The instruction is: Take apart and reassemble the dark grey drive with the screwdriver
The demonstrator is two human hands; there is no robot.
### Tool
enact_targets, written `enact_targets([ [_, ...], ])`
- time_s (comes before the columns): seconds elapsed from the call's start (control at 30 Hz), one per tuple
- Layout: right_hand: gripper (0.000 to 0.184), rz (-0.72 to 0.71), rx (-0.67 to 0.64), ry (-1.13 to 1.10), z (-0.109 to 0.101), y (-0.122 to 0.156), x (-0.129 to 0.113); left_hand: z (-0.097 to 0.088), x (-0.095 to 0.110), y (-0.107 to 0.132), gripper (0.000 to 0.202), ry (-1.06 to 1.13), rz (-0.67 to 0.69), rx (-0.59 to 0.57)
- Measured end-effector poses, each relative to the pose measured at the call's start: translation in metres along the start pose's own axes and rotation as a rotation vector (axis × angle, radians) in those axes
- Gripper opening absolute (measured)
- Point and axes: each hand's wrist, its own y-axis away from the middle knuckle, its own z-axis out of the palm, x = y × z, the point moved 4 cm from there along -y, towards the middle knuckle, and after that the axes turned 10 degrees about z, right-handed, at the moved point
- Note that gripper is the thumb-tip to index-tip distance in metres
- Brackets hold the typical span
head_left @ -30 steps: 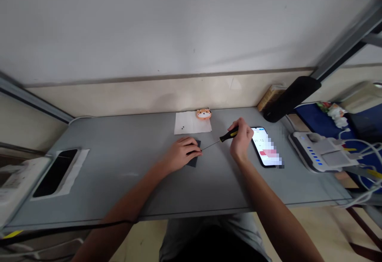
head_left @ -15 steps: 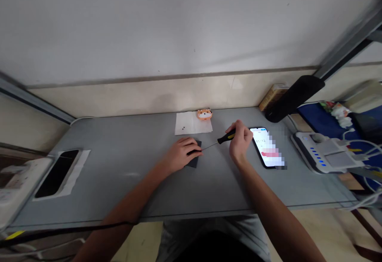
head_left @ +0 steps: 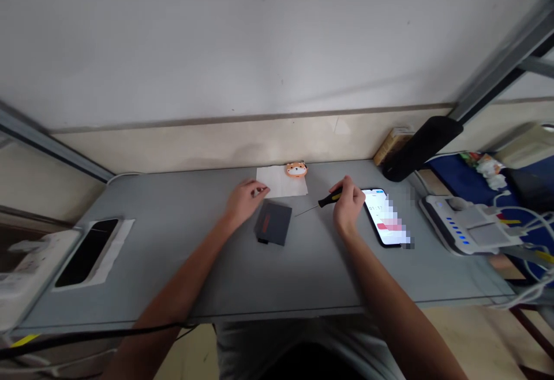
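My right hand (head_left: 347, 207) is closed round the black and yellow handle of a screwdriver (head_left: 329, 198). Its thin shaft points left, and the tip is just off the right edge of a flat dark grey box (head_left: 279, 223) with reddish lettering and a small black piece at its lower left. The box lies untouched on the desk. My left hand (head_left: 246, 200) is over the left edge of a white paper sheet (head_left: 283, 187), thumb and fingers pinched together. Whatever may be between those fingertips is too small to make out.
An orange animal-face case (head_left: 296, 169) sits on the paper. Right of my right hand lies a lit phone (head_left: 383, 215); beyond it are a power strip (head_left: 465, 224) and a black cylinder (head_left: 422, 149). A dark-screened phone (head_left: 84, 253) lies far left. A black cable (head_left: 108, 334) crosses the front edge.
My left hand has let go of the box and moved up and left to the paper's edge, uncovering the box. The right hand still holds the screwdriver in nearly the same place.
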Motion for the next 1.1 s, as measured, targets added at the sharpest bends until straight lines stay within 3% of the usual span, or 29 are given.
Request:
enact_targets([
  [0.13,0.059,0.018,-0.001,-0.005,0.000,-0.001,0.001,0.001,-0.023,-0.010,0.019,-0.067,-0.088,0.007],
  [0.33,0.057,0.021,0.016,0.010,-0.001,-0.001,0.002,0.002,-0.018,-0.004,0.022,-0.114,-0.123,-0.011],
  [0.63,0.047,-0.007,0.075,0.005,-0.004,-0.003,0.004,-0.022,-0.027,0.004,0.030,0.038,-0.080,-0.194],
  [0.77,0.046,-0.047,0.076,-0.005,-0.004,-0.002,0.005,-0.026,-0.012,0.011,0.033,0.337,-0.044,-0.394],
  [0.87,0.045,-0.060,0.074,-0.002,-0.003,-0.003,0.006,-0.024,0.007,0.018,0.061,0.555,0.008,-0.589],
  [1.0,0.046,-0.135,0.007,-0.035,-0.001,-0.002,0.003,-0.015,0.023,0.022,0.060,0.545,0.012,-0.686],
  [1.1,0.047,-0.204,-0.070,-0.026,-0.001,-0.001,-0.002,-0.006,0.030,0.024,0.074,0.427,-0.021,-0.696],
])
